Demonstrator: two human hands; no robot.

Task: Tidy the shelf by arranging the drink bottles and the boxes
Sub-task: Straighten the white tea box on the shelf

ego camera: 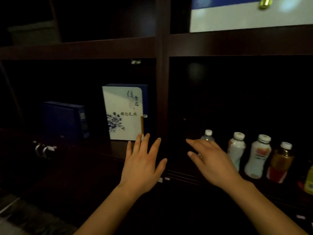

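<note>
A white box with blue flower print (pixel 122 112) stands upright in the left compartment of a dark wooden shelf (pixel 162 44), against the divider. A dark blue box (pixel 64 120) stands to its left. In the right compartment, several drink bottles stand in a row: a clear bottle (pixel 207 136), a white one (pixel 236 148), another white one (pixel 258 156), an amber one (pixel 280 162). My left hand (pixel 144 163) hovers open, fingers spread, just below the white box. In front of the clear bottle my right hand (pixel 211 160) is open and partly hides it.
A yellow bottle (pixel 309 180) shows at the right edge. Metal door handles (pixel 41 150) sit on the cabinet front at lower left. A large blue-and-white box (pixel 250 14) fills the upper right compartment. The compartment backs are dark.
</note>
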